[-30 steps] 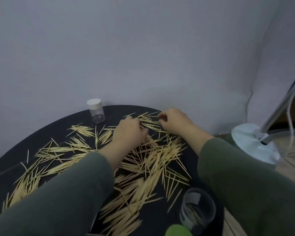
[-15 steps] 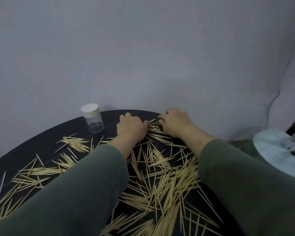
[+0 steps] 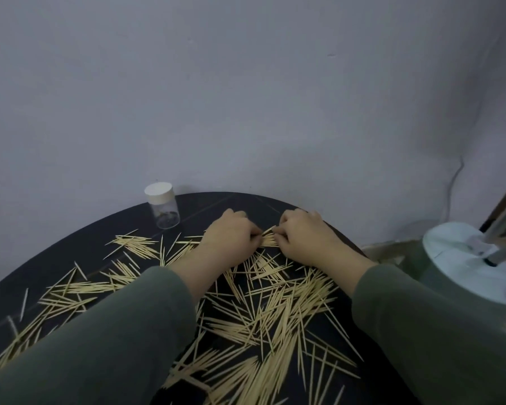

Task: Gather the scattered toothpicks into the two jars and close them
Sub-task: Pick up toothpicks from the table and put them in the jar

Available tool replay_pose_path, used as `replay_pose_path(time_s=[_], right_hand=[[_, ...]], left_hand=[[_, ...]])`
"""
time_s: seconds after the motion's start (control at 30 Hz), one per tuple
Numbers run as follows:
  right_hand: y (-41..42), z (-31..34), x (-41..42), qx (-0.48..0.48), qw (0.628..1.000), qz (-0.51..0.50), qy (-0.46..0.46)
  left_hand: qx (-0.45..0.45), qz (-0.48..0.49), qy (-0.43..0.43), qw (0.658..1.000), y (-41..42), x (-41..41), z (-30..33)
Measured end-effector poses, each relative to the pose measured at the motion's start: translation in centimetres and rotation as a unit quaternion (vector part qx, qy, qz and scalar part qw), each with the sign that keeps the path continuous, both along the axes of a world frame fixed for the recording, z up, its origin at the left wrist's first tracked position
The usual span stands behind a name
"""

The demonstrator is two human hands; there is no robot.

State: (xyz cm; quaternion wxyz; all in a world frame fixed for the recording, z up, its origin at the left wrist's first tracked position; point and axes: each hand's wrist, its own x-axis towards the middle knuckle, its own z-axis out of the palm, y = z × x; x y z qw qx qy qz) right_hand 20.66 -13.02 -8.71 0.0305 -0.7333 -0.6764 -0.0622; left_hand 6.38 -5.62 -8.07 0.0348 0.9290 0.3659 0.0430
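Between both hands (image 3: 268, 238), a pinched toothpick bundle (image 3: 268, 239) lies.

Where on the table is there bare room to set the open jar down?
Bare strip of the black table along its far edge, between the capped jar and the left hand. Toothpicks crowd the middle and near side; both hands, right hand too, pinch a small bundle.

1. Both arms wear long sleeves of a plain, muted olive-green cloth.
2. The left sleeve (image 3: 105, 340) is loose and smooth and ends in a soft, rounded cuff at the wrist.
3. The right sleeve (image 3: 427, 323) matches it in colour and cut, with its cuff at the wrist too.
4. The left hand (image 3: 227, 242) and right hand (image 3: 306, 239) are bare, with no rings or watch showing.
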Motion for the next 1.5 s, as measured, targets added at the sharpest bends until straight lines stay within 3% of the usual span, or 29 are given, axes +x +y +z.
replay_pose_path(time_s=[0.13,0.23,0.37,0.53,0.93,1.07,1.2,1.33,1.5], right_hand=[[-1.9,0.7,-0.8,0.011,0.999,0.027,0.026],[-2.7,1.7,-0.6,0.026,0.998,-0.018,0.053],[-4.4,3.7,0.1,-0.104,0.975,-0.191,0.033],[-7.2,4.6,-0.3,-0.206,0.932,-0.295,0.046],[-8.8,2.8,-3.8,-0.109,0.966,-0.156,0.176],[-9.4,3.3,-2.7,-0.059,0.968,-0.169,0.174],[-10.1,4.5,-1.7,-0.139,0.955,-0.232,0.120],[-10.9,5.1,-2.4,-0.244,0.930,-0.237,0.143],[-11.5,4.8,-4.0,-0.253,0.931,-0.198,0.172]], left_hand=[[0.005,-0.022,-0.004,1.000,-1.3,-1.9,0.1],[-0.003,-0.025,-0.019,0.999,-2.0,-2.5,0.3],[-0.034,-0.020,-0.013,0.999,-3.3,-1.4,0.6],[-0.044,-0.025,0.032,0.998,-5.1,0.1,0.3],[-0.016,-0.031,-0.011,0.999,-6.1,-2.9,-0.2],[-0.010,-0.025,-0.031,0.999,-6.9,-3.4,0.2],[-0.026,-0.041,-0.031,0.998,-9.6,-3.7,0.9],[-0.033,-0.080,-0.005,0.996,-12.5,-3.7,0.9],[-0.059,-0.099,0.016,0.993,-13.7,-4.0,0.9]])
